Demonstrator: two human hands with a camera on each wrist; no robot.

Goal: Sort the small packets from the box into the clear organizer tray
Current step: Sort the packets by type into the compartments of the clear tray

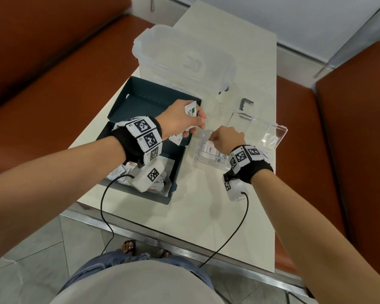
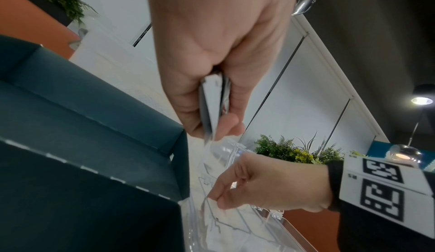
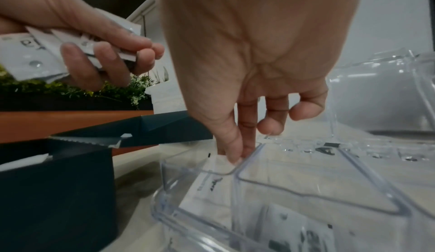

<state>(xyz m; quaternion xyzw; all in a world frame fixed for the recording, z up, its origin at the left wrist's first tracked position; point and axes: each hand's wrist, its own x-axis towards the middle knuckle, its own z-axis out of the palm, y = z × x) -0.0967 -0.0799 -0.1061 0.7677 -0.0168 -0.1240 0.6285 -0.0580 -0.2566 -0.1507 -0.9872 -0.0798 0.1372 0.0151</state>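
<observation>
meanwhile the right hand pinches a packet in the tray; the left hand grips several packets.

dark teal box, white packets w/ black print, clear tray, cream table, rust-orange bench

Both forearms reach in from the lower corners of the head view and converge near mid-frame, each wrist wrapped in a black band with white marker blocks. The left hand sits slightly higher and left of centre, back up, its fingers curled round a fan of white packets. The right hand, just right of it, points down, thumb and forefinger pinching one packet; its other fingers are loosely bent.
</observation>
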